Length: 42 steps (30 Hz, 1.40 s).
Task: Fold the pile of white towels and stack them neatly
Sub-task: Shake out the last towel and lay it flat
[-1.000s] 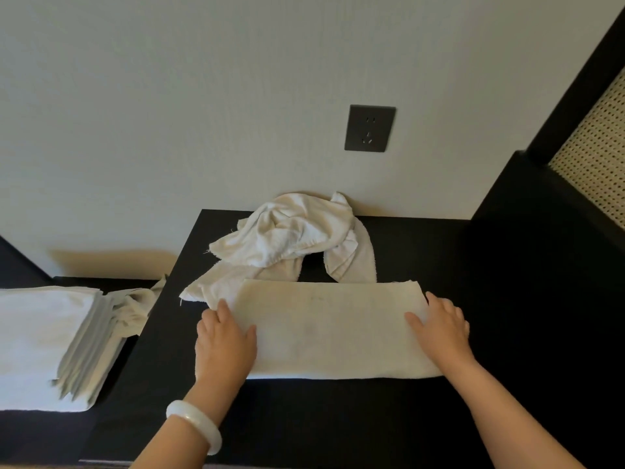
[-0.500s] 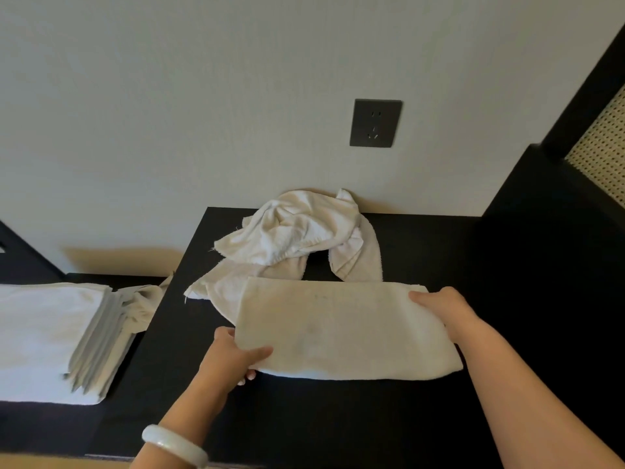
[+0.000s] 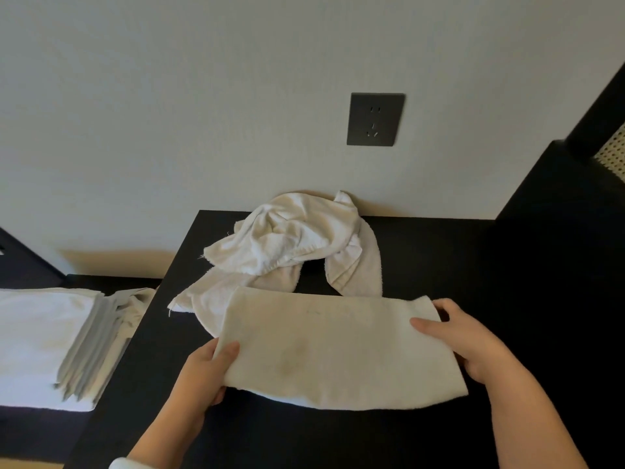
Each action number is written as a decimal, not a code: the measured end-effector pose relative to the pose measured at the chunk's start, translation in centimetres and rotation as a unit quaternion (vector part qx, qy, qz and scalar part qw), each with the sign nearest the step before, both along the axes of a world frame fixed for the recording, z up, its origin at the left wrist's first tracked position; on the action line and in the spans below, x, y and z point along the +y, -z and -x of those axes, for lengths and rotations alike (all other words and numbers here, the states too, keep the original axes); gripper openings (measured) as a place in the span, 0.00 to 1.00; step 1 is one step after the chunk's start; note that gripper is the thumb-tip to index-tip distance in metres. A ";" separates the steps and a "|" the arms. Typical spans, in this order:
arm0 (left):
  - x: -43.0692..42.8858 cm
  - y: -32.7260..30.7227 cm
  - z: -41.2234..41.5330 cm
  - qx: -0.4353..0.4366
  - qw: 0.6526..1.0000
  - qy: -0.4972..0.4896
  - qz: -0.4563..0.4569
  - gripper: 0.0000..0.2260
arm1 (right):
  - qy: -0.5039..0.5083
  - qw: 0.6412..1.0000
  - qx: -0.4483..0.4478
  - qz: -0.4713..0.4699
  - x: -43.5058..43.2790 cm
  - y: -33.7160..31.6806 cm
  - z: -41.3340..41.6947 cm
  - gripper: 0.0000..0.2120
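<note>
While it is held at both ends over the dark desk (image 3: 439, 258), in the lower centre of the frame, a towel (image 3: 338, 346) is seen folded into a long band. Its lower left corner is pinched by the left hand (image 3: 203, 374), with the thumb laid on top and the fingers curled beneath. Its right end is gripped by the right hand (image 3: 473, 343), the thumb stretched across the top and the fingers wrapped round the edge. Faint grey marks are seen on the cloth. Just behind it, overlapped at its far left corner, a pile (image 3: 287, 245) of crumpled towels is heaped against the wall (image 3: 169, 96). At the left of the frame, well apart, a stack (image 3: 44, 343) of folded towels is laid on a lower surface. A socket (image 3: 376, 119) is set in the wall above the pile.
</note>
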State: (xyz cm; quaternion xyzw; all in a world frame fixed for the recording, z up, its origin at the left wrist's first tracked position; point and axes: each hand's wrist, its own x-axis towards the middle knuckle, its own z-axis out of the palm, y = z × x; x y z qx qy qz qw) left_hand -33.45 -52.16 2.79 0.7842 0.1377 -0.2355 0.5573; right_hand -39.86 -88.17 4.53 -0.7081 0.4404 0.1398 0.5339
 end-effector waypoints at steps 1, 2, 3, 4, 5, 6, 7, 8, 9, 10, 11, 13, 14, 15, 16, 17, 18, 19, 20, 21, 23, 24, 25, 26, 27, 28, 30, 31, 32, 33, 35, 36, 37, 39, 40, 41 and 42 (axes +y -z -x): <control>0.2 0.0 0.2 -0.001 1.000 -0.003 -0.001 0.08 | 0.020 0.999 -0.029 -0.022 0.4 -0.2 -0.1 0.26; 0.3 0.0 0.3 0.000 1.000 -0.007 -0.001 0.08 | 0.039 0.996 -0.063 -0.039 0.8 -0.2 -0.4 0.26; 0.5 0.0 0.3 0.000 1.000 -0.010 0.001 0.08 | 0.054 0.993 -0.096 -0.044 1.3 -0.4 -0.7 0.26; 0.6 -0.1 0.3 -0.001 1.000 -0.015 0.005 0.07 | 0.060 0.989 -0.126 -0.042 1.8 -0.4 -1.1 0.26; 0.8 -0.3 0.3 -0.004 1.000 -0.022 0.011 0.07 | 0.062 0.986 -0.151 -0.039 2.5 -0.8 -1.4 0.28; 1.1 -0.4 0.2 -0.009 0.999 -0.029 0.017 0.07 | 0.062 0.982 -0.175 -0.035 3.2 -1.1 -1.8 0.30; 1.4 -0.7 0.2 -0.014 0.999 -0.038 0.025 0.06 | 0.060 0.978 -0.195 -0.030 4.0 -1.6 -2.3 0.31; 1.8 -1.0 0.1 -0.019 0.998 -0.047 0.034 0.06 | 0.054 0.975 -0.213 -0.025 4.8 -2.0 -2.7 0.32; 2.4 -1.3 0.0 -0.023 0.997 -0.056 0.044 0.06 | 0.047 0.973 -0.227 -0.022 5.9 -2.7 -3.1 0.33; 3.2 -1.6 -0.2 -0.028 0.996 -0.063 0.055 0.06 | 0.037 0.970 -0.241 -0.019 7.0 -3.3 -3.5 0.34; 4.2 -2.0 -0.3 -0.032 0.995 -0.069 0.065 0.06 | 0.028 0.967 -0.253 -0.016 8.2 -4.1 -3.8 0.35; 6.9 -2.5 -0.7 -0.041 0.992 -0.087 0.087 0.07 | 0.005 0.961 -0.277 -0.014 11.3 -5.4 -4.5 0.34; 8.5 -2.7 -0.8 -0.045 0.990 -0.096 0.096 0.08 | -0.006 0.957 -0.288 -0.017 13.1 -5.9 -4.9 0.32; 10.3 -3.0 -0.9 -0.048 0.988 -0.107 0.105 0.07 | -0.018 0.955 -0.295 -0.014 15.1 -6.4 -5.3 0.30; 12.4 -3.4 -1.0 -0.052 0.985 -0.119 0.114 0.07 | -0.030 0.954 -0.298 -0.005 17.5 -6.8 -5.8 0.27; 14.7 -3.7 -1.1 -0.060 0.982 -0.130 0.123 0.07 | -0.039 0.953 -0.300 0.008 20.0 -7.1 -6.2 0.24; 17.2 -4.0 -1.2 -0.069 0.980 -0.137 0.127 0.08 | -0.046 0.952 -0.303 0.017 22.6 -7.3 -6.8 0.21; 19.9 -4.2 -1.3 -0.076 0.980 -0.140 0.122 0.09 | -0.052 0.950 -0.307 0.022 25.5 -7.5 -7.3 0.18; 23.0 -4.3 -1.4 -0.082 0.980 -0.140 0.114 0.10 | -0.054 0.949 -0.310 0.025 28.4 -7.5 -7.9 0.16; 25.9 -4.3 -1.5 -0.087 0.980 -0.141 0.108 0.10 | -0.054 0.948 -0.313 0.027 31.4 -7.5 -8.4 0.15; 31.8 -4.2 -1.8 -0.092 0.979 -0.153 0.094 0.12 | -0.063 0.946 -0.317 0.018 37.1 -7.3 -9.7 0.13; 34.5 -4.1 -2.0 -0.095 0.979 -0.161 0.085 0.13 | -0.070 0.946 -0.317 0.013 39.9 -7.1 -10.4 0.12; 37.1 -4.0 -2.3 -0.097 0.978 -0.169 0.080 0.14 | -0.079 0.946 -0.315 0.010 42.5 -6.9 -11.0 0.12; 39.5 -3.8 -2.6 -0.096 0.977 -0.175 0.077 0.14 | -0.089 0.946 -0.312 0.004 44.8 -6.6 -11.7 0.12; 41.8 -3.7 -3.1 -0.095 0.976 -0.179 0.078 0.14 | -0.096 0.947 -0.305 -0.003 46.9 -6.2 -12.5 0.12; 43.9 -3.6 -3.8 -0.093 0.976 -0.183 0.078 0.15 | -0.099 0.950 -0.297 -0.010 48.9 -5.8 -13.3 0.11; 47.4 -3.4 -5.5 -0.088 0.975 -0.189 0.078 0.14 | -0.098 0.955 -0.279 -0.022 52.2 -4.9 -14.9 0.10; 48.9 -3.2 -6.6 -0.085 0.974 -0.192 0.081 0.14 | -0.094 0.957 -0.274 -0.028 53.4 -4.2 -15.8 0.10; 50.3 -2.8 -7.8 -0.083 0.974 -0.192 0.084 0.12 | -0.088 0.958 -0.269 -0.033 54.6 -3.4 -16.8 0.10; 51.5 -2.4 -9.0 -0.082 0.975 -0.188 0.085 0.11 | -0.081 0.960 -0.266 -0.038 55.6 -2.4 -17.7 0.09; 53.6 -1.2 -11.3 -0.083 0.979 -0.165 0.082 0.10 | -0.065 0.961 -0.263 -0.046 57.5 -0.6 -19.5 0.11; 54.6 -0.7 -12.5 -0.083 0.981 -0.156 0.078 0.10 | -0.055 0.963 -0.258 -0.054 58.4 0.5 -20.4 0.11; 55.4 -0.2 -13.7 -0.079 0.983 -0.152 0.073 0.09 | -0.050 0.964 -0.252 -0.062 59.3 1.7 -21.3 0.09; 57.1 0.6 -16.0 -0.071 0.985 -0.145 0.057 0.08 | -0.040 0.965 -0.243 -0.089 61.3 3.9 -22.6 0.10; 57.9 1.0 -17.2 -0.070 0.987 -0.134 0.049 0.08 | -0.035 0.965 -0.241 -0.102 62.3 4.9 -23.5 0.11; 58.7 1.4 -18.4 -0.068 0.989 -0.123 0.040 0.08 | -0.029 0.965 -0.237 -0.109 63.2 5.8 -24.2 0.11; 59.6 1.9 -19.7 -0.065 0.991 -0.113 0.026 0.09 | -0.018 0.966 -0.232 -0.114 64.1 6.7 -24.9 0.11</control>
